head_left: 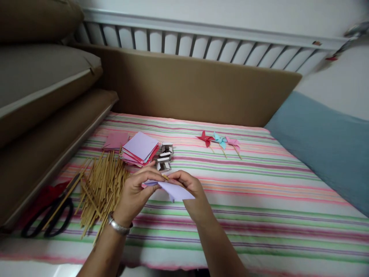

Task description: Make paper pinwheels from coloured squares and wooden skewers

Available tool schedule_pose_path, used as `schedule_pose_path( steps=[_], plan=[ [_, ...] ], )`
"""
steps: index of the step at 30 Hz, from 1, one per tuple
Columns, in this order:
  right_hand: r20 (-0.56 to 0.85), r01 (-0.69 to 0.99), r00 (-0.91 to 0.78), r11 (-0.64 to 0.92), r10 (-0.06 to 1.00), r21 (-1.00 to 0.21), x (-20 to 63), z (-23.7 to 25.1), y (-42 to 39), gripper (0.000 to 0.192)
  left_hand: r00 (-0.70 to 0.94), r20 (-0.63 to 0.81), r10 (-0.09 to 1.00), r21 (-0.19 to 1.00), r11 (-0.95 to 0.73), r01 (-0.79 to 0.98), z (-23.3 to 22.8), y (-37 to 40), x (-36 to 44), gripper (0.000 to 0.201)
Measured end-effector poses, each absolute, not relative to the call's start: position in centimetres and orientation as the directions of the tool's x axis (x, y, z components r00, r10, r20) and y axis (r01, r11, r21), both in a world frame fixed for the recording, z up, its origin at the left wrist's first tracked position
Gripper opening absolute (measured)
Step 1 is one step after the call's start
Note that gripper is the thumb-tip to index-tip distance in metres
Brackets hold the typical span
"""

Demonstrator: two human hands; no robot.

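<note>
Both sets of fingertips meet at one spot, just above the near half of the striped cloth (259, 200). The left hand (135, 196) is closed in a pinch — thumb under, fingers over — on the left edge of a lilac paper square (177, 191). The right hand (187, 184) pinches the same sheet from the other side, and between the two pinches a short tip of a thin bamboo stick (165, 177) shows; I cannot tell which hand holds the stick or how far it runs behind the paper. Neither hand is open.

The paper is held off the cloth, partly folded, its free corner hanging down and to the right beneath the right hand. The stick tip lies roughly crosswise, pointing from the left fingers toward the right ones. Both hands are equally close to the paper; the left hand, with a metal bracelet (118, 226) at the wrist, is the nearer to the supplies.

Outward from the hands:
- Just to the left, a loose pile of bamboo sticks (100, 188), long axes running mostly away from the person.
- Beyond the fingers, a stack of coloured paper squares (140, 148), lilac on top, with a pink sheet (115, 140) beside it and a small cluster of white-and-grey pieces (164, 157) — too small to identify.
- Far left, black-handled scissors (50, 215) at the cloth's edge.
- Well apart, beyond and to the right, three finished pinwheels (220, 141) in a row — red, blue, pink.
</note>
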State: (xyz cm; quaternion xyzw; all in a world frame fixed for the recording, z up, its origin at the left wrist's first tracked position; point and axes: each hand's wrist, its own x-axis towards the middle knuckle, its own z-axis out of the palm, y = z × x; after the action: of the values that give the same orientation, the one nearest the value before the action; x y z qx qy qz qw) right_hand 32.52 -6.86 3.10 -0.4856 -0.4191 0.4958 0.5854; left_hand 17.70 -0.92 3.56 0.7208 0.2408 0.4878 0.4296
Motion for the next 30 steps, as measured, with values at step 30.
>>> schedule_pose_path(
  steps=[30],
  plan=[
    [0.135,-0.087,0.274,0.164,0.952,-0.983,31.3,2.6,-6.9,0.008,0.416,0.431,0.801,0.896,-0.436,-0.087,3.7,-0.8,16.7,0.008]
  ],
)
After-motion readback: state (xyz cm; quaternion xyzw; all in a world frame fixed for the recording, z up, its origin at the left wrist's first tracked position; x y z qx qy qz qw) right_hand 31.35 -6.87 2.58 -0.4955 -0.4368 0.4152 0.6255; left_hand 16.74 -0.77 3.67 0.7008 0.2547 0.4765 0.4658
